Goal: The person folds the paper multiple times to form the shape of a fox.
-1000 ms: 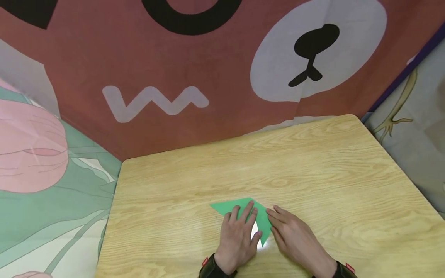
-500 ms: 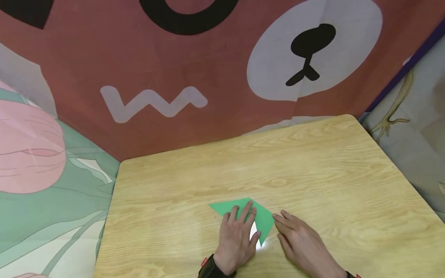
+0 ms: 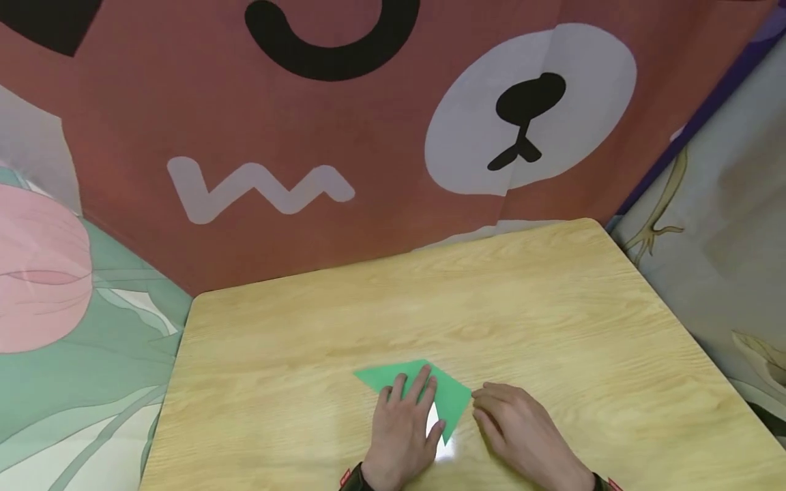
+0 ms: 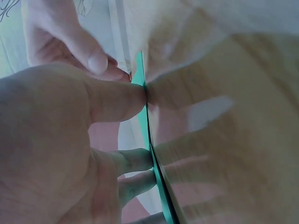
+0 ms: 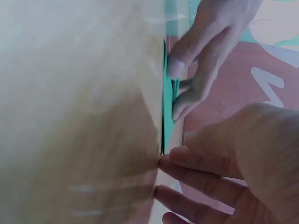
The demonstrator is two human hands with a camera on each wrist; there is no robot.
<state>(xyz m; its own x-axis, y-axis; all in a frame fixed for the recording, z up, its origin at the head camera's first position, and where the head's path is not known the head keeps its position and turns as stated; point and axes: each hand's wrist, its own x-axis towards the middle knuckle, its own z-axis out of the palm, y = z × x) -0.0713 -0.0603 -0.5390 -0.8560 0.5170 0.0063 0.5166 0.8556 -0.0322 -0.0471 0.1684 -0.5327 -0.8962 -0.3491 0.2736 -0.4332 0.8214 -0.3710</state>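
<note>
A green sheet of paper (image 3: 453, 401), folded into an angular shape with a white glare patch beside its lower point, lies flat on the wooden table. My left hand (image 3: 400, 428) presses down on it, fingers spread, thumb near the lower point. At the paper's right corner, my right hand (image 3: 529, 428) has its fingertips close to or touching the edge, fingers slightly bent. In the right wrist view, the right fingertips (image 5: 161, 161) meet the table by the end of the green paper (image 5: 167, 107), thumb apart from it. The left wrist view shows the paper (image 4: 142, 116) edge-on beneath the left thumb.
The light wooden table (image 3: 295, 327) has a glossy surface that reflects the hands. Behind it hangs a reddish-brown cloth (image 3: 295, 123) with a cartoon face. Printed cloths with a pink flower (image 3: 43, 273) and a branch (image 3: 666, 198) stand at left and right.
My right hand has slid outward along the paper to its right corner, its fingers now more bent. The right part of the paper shows wider. The left hand stays pressed; the head view has shifted slightly.
</note>
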